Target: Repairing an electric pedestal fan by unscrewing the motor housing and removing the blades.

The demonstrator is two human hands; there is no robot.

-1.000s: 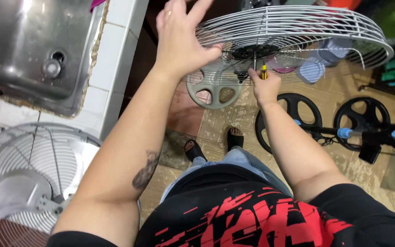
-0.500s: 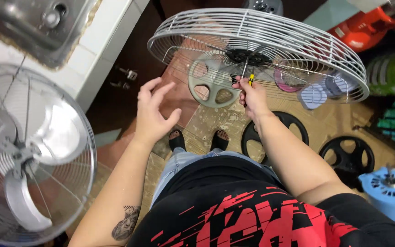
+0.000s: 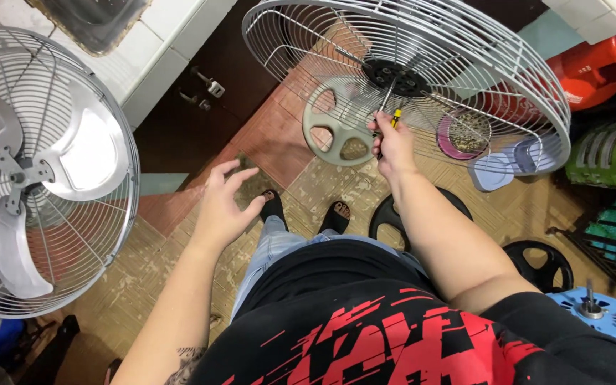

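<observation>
My right hand is shut on a screwdriver with a yellow and black handle. Its shaft reaches up to the black hub of a white wire fan guard that hangs in front of me. My left hand hovers lower, open with fingers spread, holding nothing and apart from the guard. A grey round spoked plate lies on the floor below the guard, just left of my right hand.
A metal fan with blades and guard stands at my left. A white tiled counter runs along the upper left. On the floor lie black round bases, a blue motor base, plastic dishes and a red tank.
My left hand let go of the guard's rim and dropped down toward my waist. The view swung left, bringing the metal fan into sight. My right hand stays at the hub with the screwdriver.
</observation>
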